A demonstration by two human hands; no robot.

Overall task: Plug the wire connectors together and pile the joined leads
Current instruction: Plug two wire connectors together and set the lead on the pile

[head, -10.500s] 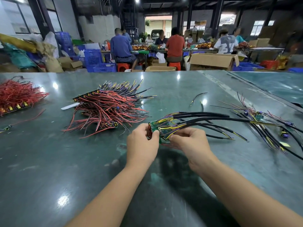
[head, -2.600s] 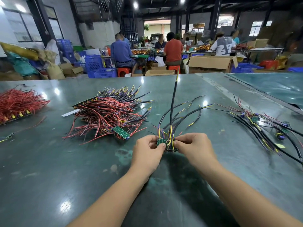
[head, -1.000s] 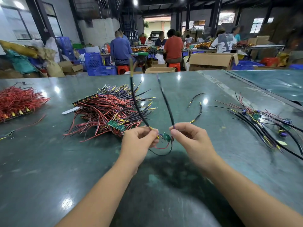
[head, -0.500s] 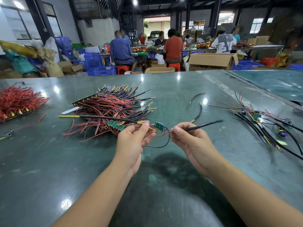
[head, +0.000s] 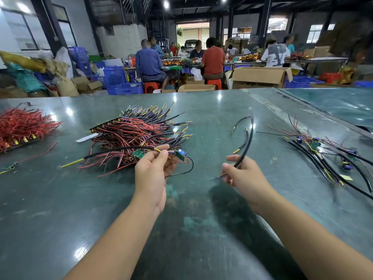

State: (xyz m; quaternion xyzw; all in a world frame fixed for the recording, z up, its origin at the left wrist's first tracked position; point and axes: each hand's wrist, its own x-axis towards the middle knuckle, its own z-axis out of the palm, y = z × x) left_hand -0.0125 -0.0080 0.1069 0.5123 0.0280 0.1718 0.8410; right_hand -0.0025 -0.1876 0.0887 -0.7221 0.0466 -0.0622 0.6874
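Note:
My left hand (head: 153,172) pinches a black sleeved lead (head: 119,150) that runs off to the left, just beside a small green circuit board (head: 179,154) with red and black tails looping below. My right hand (head: 243,174) grips a second black lead (head: 247,141) that curves up and away, its stripped end poking out near the thumb. The two hands are apart, with a gap between them. A big heap of red and black leads (head: 139,136) lies just beyond my left hand. A pile of black joined leads (head: 323,156) lies at the right.
A bundle of red wires (head: 22,126) lies at the far left of the green table (head: 201,219). Two loose black leads (head: 241,126) lie at centre right. A white label (head: 86,137) lies beside the heap. People sit at benches beyond, among cardboard boxes and blue crates.
My hands have drawn apart. The right hand's lead has come away from the board and swung upward, while the left hand keeps the other lead and the board.

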